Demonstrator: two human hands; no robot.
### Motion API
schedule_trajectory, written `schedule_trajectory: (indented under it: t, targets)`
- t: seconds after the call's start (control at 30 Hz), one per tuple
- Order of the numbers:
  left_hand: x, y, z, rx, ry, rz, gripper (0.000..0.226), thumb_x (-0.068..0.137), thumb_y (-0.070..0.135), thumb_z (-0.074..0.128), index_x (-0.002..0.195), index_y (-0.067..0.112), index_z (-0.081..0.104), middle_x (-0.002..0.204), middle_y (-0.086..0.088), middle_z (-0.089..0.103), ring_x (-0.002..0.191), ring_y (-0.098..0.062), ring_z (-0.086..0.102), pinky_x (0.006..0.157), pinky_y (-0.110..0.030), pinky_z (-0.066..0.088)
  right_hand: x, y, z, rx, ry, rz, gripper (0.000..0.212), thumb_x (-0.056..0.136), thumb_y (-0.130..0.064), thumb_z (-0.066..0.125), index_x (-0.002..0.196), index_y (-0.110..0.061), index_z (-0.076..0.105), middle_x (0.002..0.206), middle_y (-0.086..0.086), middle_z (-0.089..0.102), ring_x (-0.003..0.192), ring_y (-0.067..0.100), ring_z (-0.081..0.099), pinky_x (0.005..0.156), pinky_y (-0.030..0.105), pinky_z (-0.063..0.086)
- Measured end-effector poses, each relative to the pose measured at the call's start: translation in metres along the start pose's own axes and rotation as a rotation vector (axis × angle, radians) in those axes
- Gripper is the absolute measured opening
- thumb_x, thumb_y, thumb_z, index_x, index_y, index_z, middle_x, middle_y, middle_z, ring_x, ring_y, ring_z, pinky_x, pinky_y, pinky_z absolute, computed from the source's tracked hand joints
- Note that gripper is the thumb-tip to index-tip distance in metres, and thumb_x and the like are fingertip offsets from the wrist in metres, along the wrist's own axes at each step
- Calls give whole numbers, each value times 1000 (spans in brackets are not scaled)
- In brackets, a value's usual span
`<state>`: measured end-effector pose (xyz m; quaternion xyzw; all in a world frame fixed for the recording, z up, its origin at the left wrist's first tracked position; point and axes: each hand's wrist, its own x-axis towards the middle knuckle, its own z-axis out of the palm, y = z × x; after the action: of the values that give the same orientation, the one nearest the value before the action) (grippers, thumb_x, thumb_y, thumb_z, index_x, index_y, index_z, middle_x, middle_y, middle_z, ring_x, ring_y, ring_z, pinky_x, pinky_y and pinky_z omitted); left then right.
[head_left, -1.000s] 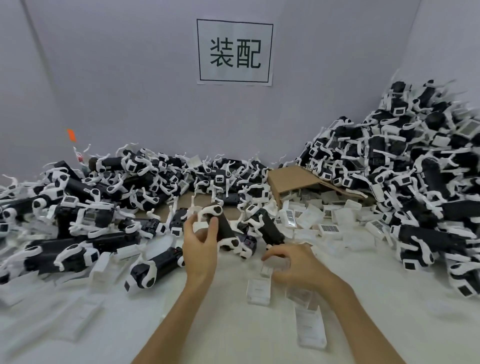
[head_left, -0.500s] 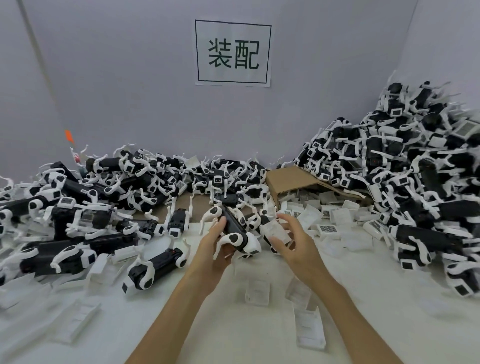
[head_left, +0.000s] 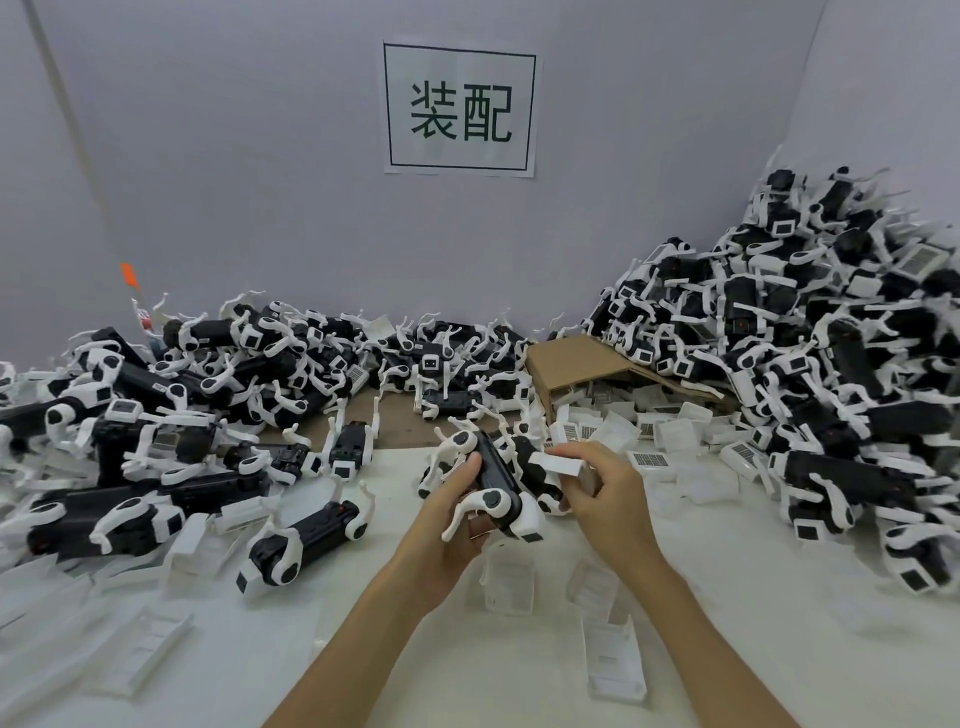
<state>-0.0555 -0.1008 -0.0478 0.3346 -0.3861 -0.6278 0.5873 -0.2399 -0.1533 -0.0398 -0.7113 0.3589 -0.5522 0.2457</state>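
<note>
Cradling the black-and-white toy dog, the left hand wraps its fingers beneath the body with the thumb across its side, likely steadying it for assembly. The right hand pinches a small white plastic piece just beside the dog's upper end. Both sit just in front of the cardboard box, toward the camera.

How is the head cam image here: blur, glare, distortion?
Head view: soft, even light, no glare, only faint shadows. Wide-angle bend slants the wall seams. The right pile smears toward the frame edge. Centre is sharp: left hand gripping the toy dog, right hand pinching the white cover, sign legible.
</note>
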Motion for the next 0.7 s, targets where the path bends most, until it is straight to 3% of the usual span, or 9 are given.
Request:
schedule_trajectory:
  t: [0.07, 0.17, 0.3, 0.43, 0.7]
  targets:
    - [-2, 0, 2, 47, 29, -11, 44, 77, 53, 79, 106, 21, 74, 109, -11, 73, 88, -21, 71, 82, -35, 54, 0, 0, 2, 66, -3, 39, 38, 89, 10, 63, 105, -22, 76, 103, -5, 71, 70, 10, 65, 63, 19, 53]
    - [-6, 1, 7, 117, 59, -34, 52, 81, 52, 69, 117, 15, 69, 116, -13, 73, 96, -22, 71, 89, -35, 51, 1, -2, 5, 172, -6, 96, 38, 92, 6, 63, 106, -27, 74, 102, 1, 73, 64, 15, 68, 62, 23, 54]
    - [-8, 3, 10, 122, 58, -34, 60, 79, 51, 69, 127, 13, 65, 123, -15, 70, 108, -29, 70, 80, -32, 58, 1, -7, 11, 284, -81, 151, 35, 95, 2, 60, 114, -26, 71, 112, -3, 73, 89, 10, 72, 74, 19, 55]
    - [-7, 1, 9, 93, 53, -37, 45, 81, 47, 72, 119, 23, 70, 125, -20, 67, 103, -28, 69, 80, -34, 57, 1, -7, 17, 266, -217, 202, 32, 99, -9, 58, 123, -29, 66, 126, -14, 65, 117, -4, 60, 94, 16, 48]
    - [-5, 0, 9, 81, 63, -6, 50, 77, 45, 78, 121, 22, 68, 114, -7, 74, 93, -21, 73, 70, -31, 58, 0, -8, 18, 278, -314, 277, 38, 101, -6, 53, 125, -34, 61, 110, -40, 65, 106, -12, 62, 82, 12, 50]
